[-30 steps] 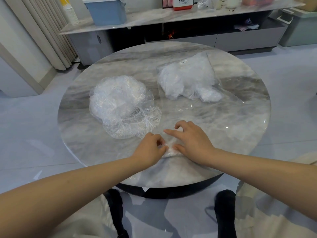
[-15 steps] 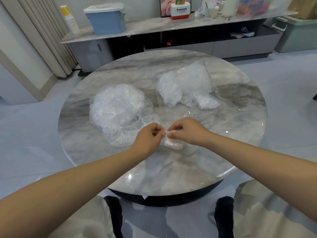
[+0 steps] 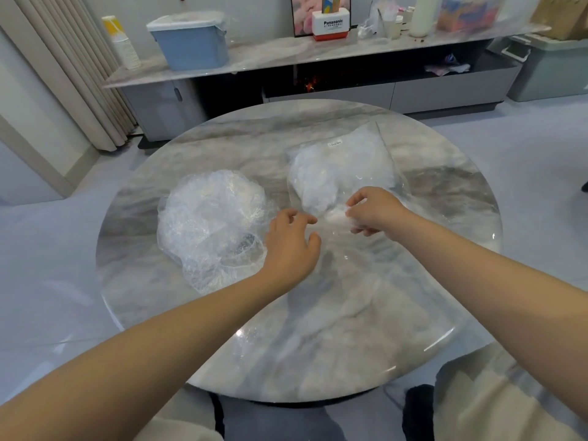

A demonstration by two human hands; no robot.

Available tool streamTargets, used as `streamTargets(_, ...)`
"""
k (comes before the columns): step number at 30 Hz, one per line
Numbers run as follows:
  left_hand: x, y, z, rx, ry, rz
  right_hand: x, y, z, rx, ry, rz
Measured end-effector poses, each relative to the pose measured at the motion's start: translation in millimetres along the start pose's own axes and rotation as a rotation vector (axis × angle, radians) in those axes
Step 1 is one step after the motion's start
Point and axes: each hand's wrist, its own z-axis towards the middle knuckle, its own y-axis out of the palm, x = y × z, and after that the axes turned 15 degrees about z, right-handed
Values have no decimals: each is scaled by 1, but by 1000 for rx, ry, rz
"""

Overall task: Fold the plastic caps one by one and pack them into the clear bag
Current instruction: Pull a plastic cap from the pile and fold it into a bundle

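Note:
A loose pile of clear crinkled plastic caps [image 3: 211, 224] lies on the left half of the round marble table [image 3: 366, 329]. The clear bag [image 3: 340, 167], partly filled with folded caps, lies right of centre, its mouth towards me. My right hand [image 3: 372, 211] pinches a small folded cap [image 3: 335, 218] at the near end of the bag. My left hand [image 3: 291, 246] hovers just left of it, fingers spread and holding nothing, beside the pile's right edge.
A long low marble-topped cabinet [image 3: 318, 52] runs behind the table, carrying a blue lidded bin [image 3: 191, 43], a stack of paper cups [image 3: 122, 43] and a Panasonic box [image 3: 329, 25]. A grey-green storage tub [image 3: 553, 68] stands at the far right. Curtains [image 3: 63, 65] hang at the left.
Both hands lifted the folded cap from the table's near edge and carried it away from me. My left hand has let go; my right hand now holds it at the bag.

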Motion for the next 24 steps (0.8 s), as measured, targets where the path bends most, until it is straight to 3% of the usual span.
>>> streamTargets(8, 4, 12, 13, -200, 90, 328, 14, 18, 21, -38, 105, -23)
streamTargets(17, 12, 18, 15, -204, 97, 274, 27, 25, 44, 171, -165, 200)
streamTargets(21, 14, 17, 12, -197, 117, 268, 28, 38, 65, 99, -344, 87)
streamTargets(24, 13, 18, 9, -210, 121, 260, 26, 50, 84, -2, -375, 0)
